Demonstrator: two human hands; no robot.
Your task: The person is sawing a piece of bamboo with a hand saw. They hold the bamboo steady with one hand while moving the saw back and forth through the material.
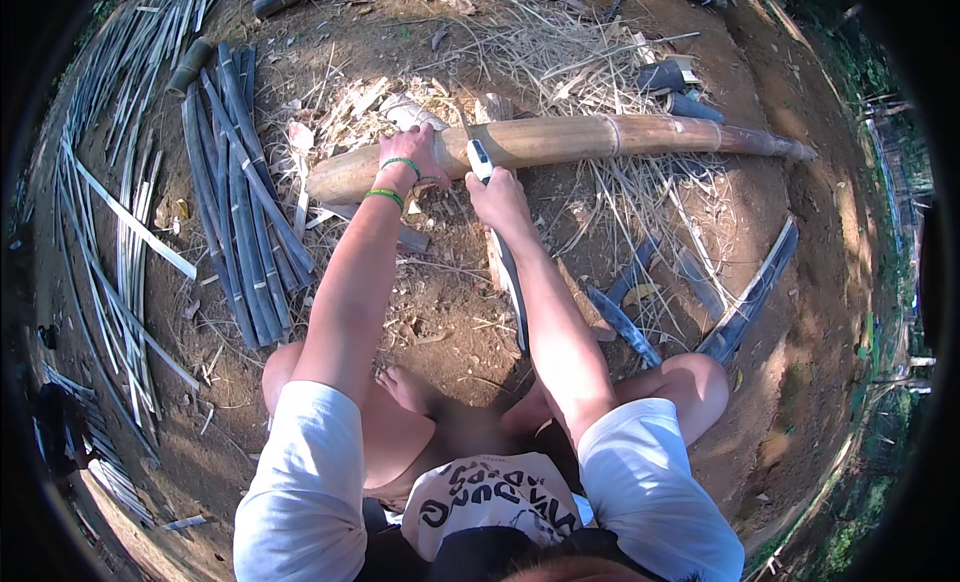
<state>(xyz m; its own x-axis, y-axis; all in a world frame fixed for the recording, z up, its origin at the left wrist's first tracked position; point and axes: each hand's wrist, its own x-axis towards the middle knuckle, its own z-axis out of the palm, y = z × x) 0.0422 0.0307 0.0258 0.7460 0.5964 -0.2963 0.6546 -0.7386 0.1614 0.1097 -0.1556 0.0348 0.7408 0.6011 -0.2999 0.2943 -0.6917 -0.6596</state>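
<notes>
In the head view, our left hand (410,147) is spread and partly open, its palm and fingers laid over the thick left part of a tan bamboo pole (560,142), pressing on it rather than closing round it. 2 green bands (385,194) circle the wrist. Our right hand (496,194) is curled firmly round a tool (480,160) with a white and black handle, just on our side of the pole. The tool's upper end reaches over the pole; its working edge is too small for us to make out. A dark curved strip (516,302) runs back along our right forearm, and we cannot tell whether it belongs to the tool.

The pole lies crosswise in front of us, beneath our left hand and beyond our right, its thin end stretching far to the right. A wooden block (493,108) sits close against its far side.

To our left we have a bundle of dark bamboo lengths (240,197), with long thin strips (128,222) farther out. Pale shavings (345,122) litter the soil (440,317) around the pole. To our right lie dark split pieces (755,292) and a bluish piece (622,327). Our right forearm (560,322) hides some of the ground beneath it.
</notes>
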